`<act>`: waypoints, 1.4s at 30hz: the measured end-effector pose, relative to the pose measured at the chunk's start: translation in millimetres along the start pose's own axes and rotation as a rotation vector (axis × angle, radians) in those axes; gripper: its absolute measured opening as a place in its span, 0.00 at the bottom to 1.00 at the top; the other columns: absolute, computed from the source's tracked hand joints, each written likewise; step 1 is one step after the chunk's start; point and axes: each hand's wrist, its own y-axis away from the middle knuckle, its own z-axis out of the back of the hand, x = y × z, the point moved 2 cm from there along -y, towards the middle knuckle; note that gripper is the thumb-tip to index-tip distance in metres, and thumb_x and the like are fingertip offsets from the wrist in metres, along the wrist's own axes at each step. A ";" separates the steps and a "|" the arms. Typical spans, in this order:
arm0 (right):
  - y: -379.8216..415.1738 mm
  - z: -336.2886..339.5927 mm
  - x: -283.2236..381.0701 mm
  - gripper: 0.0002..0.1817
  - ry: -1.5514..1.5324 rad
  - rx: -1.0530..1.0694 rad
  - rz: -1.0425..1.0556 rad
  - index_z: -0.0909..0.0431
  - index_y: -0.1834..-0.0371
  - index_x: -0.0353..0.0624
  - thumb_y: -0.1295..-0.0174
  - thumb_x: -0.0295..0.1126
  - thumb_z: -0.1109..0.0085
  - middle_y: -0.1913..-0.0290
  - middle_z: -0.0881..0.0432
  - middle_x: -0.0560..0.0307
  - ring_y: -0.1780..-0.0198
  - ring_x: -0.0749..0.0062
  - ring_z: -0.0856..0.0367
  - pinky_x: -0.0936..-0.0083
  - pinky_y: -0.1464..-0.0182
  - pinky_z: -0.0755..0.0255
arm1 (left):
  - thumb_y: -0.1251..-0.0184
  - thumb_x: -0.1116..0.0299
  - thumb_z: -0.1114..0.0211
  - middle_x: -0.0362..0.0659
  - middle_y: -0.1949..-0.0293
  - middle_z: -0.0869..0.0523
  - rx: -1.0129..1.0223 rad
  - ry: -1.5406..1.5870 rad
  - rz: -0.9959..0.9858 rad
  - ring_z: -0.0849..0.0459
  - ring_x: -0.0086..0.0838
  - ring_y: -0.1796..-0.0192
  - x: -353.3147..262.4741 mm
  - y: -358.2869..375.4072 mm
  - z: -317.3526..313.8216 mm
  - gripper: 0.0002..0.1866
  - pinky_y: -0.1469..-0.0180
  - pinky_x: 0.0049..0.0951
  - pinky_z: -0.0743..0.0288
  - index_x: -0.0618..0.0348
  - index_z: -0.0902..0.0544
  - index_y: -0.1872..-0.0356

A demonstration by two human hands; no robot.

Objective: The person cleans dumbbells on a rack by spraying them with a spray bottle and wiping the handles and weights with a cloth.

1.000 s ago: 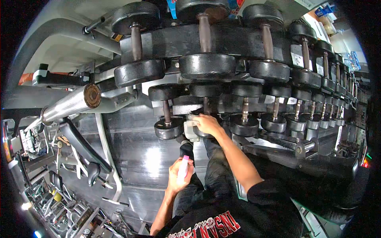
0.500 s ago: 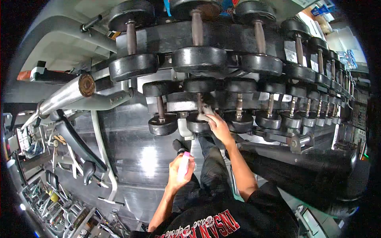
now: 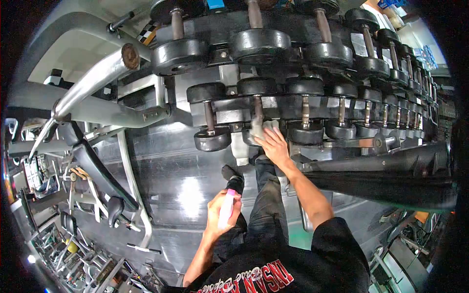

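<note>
My right hand (image 3: 272, 143) presses a pale cloth (image 3: 257, 128) against a small black dumbbell (image 3: 256, 105) on the lower tier of a long dumbbell rack (image 3: 293, 105). The cloth covers the dumbbell's near head and part of its handle. My left hand (image 3: 221, 211) is held low near my knee and is wrapped around a small spray bottle (image 3: 226, 207) with a pink top. My legs in dark trousers and one black shoe (image 3: 233, 177) are below the rack.
Larger dumbbells (image 3: 260, 44) fill the rack's upper tier, and smaller ones run off to the right. A steel barbell end (image 3: 97, 75) juts out at left. A black padded bench (image 3: 381, 173) lies at right. Gym machines crowd the lower left above a shiny dark floor (image 3: 176, 171).
My right hand with the cloth moved from the dumbbell's near head up along the handle side. The view tilted down and shifted, and the left hand with the bottle stayed put.
</note>
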 end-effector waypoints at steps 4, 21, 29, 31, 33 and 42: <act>-22.0 -22.0 12.4 0.15 0.003 0.209 0.390 0.16 0.56 0.58 0.47 0.34 0.44 0.54 0.17 0.65 0.40 0.68 0.25 0.62 0.30 0.42 | 0.46 0.82 0.36 0.47 0.66 0.16 -0.012 -0.087 0.029 0.17 0.32 0.68 -4.3 10.2 17.4 0.09 0.64 0.29 0.23 0.62 0.20 0.63; -9.6 -146.9 76.9 0.21 0.611 1.202 0.499 0.23 0.41 0.51 0.36 0.40 0.51 0.36 0.26 0.58 0.31 0.58 0.35 0.50 0.31 0.48 | 0.48 0.82 0.34 0.47 0.67 0.16 -0.036 -0.109 0.010 0.15 0.35 0.67 -7.4 15.9 -10.0 0.10 0.64 0.29 0.22 0.61 0.20 0.64; -4.2 -29.0 38.9 0.16 -0.025 0.259 0.083 0.19 0.52 0.51 0.44 0.34 0.47 0.38 0.26 0.59 0.33 0.63 0.33 0.66 0.28 0.44 | 0.48 0.82 0.35 0.48 0.67 0.16 0.003 -0.115 -0.016 0.15 0.37 0.66 -16.6 -3.9 -17.9 0.09 0.64 0.31 0.21 0.62 0.19 0.64; 0.1 -20.9 40.9 0.19 -0.055 0.231 -0.009 0.19 0.50 0.52 0.46 0.30 0.45 0.38 0.26 0.60 0.33 0.63 0.33 0.67 0.30 0.39 | 0.48 0.82 0.35 0.48 0.67 0.16 0.008 -0.115 -0.015 0.15 0.37 0.66 -12.3 -5.3 -16.4 0.10 0.63 0.31 0.21 0.61 0.18 0.64; 4.7 -20.0 39.1 0.21 -0.121 0.112 -0.239 0.19 0.49 0.53 0.48 0.25 0.45 0.39 0.25 0.59 0.35 0.62 0.31 0.68 0.34 0.32 | 0.48 0.81 0.35 0.48 0.66 0.16 0.009 -0.128 -0.005 0.15 0.38 0.66 -6.6 -4.2 -12.9 0.10 0.63 0.32 0.21 0.61 0.18 0.64; 17.4 8.2 10.3 0.17 -0.323 -0.574 -0.892 0.22 0.45 0.42 0.36 0.19 0.50 0.49 0.20 0.48 0.49 0.50 0.23 0.63 0.45 0.30 | 0.48 0.83 0.35 0.47 0.66 0.15 0.018 -0.092 0.050 0.16 0.32 0.69 9.7 1.5 -12.4 0.12 0.65 0.28 0.23 0.59 0.19 0.62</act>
